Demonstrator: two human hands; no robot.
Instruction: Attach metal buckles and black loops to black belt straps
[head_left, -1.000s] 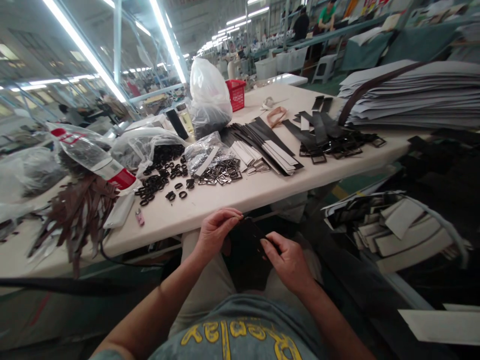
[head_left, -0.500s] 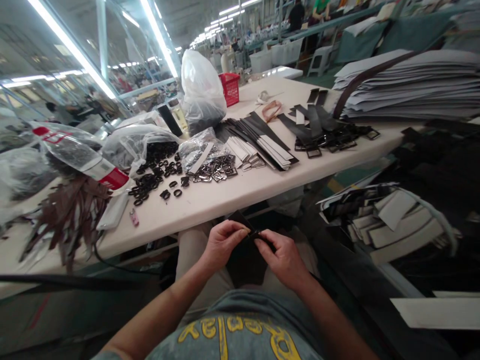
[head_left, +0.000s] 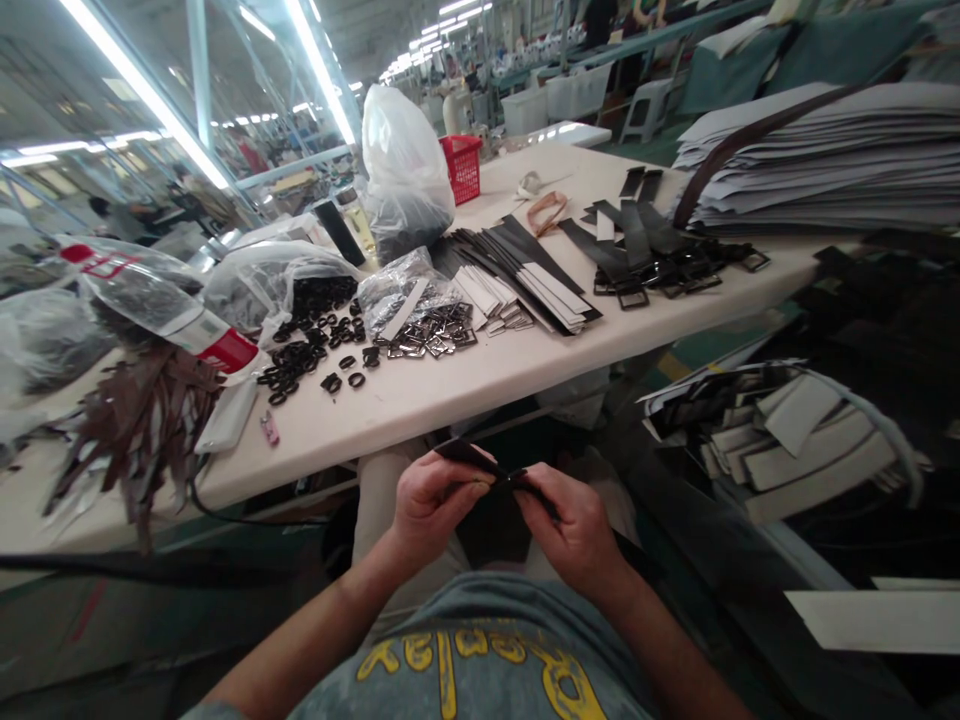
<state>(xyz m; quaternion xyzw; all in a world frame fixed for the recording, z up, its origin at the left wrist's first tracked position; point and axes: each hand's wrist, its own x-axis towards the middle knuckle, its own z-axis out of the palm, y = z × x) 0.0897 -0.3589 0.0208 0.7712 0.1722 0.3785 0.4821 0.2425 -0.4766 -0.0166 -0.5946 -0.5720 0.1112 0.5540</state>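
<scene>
Above my lap, just off the table's front edge, a black strap (head_left: 466, 454) runs between my two hands. Its free end sticks out past my left hand (head_left: 431, 502), whose thumb and fingers are pinched on it. Closed on the same strap is my right hand (head_left: 568, 522), close beside the left. A small dark piece with a shiny edge crosses the strap between the fingertips; its kind is too dark to tell. On the table in front lie metal buckles (head_left: 431, 335), black strap loops (head_left: 289, 368) and a fan of black straps (head_left: 517, 262).
Straps with buckles (head_left: 649, 262) lie on the table (head_left: 450, 400) at the right, near a tall stack of white sheets (head_left: 817, 165). A plastic bottle (head_left: 157, 305) and brown strips (head_left: 135, 420) are at the left. A sack of cut pieces (head_left: 802, 440) stands low at the right.
My hands have come closer together on the strap. Its free end now shows beyond my left hand, turned more sideways than half a second ago. The view has shifted slightly.
</scene>
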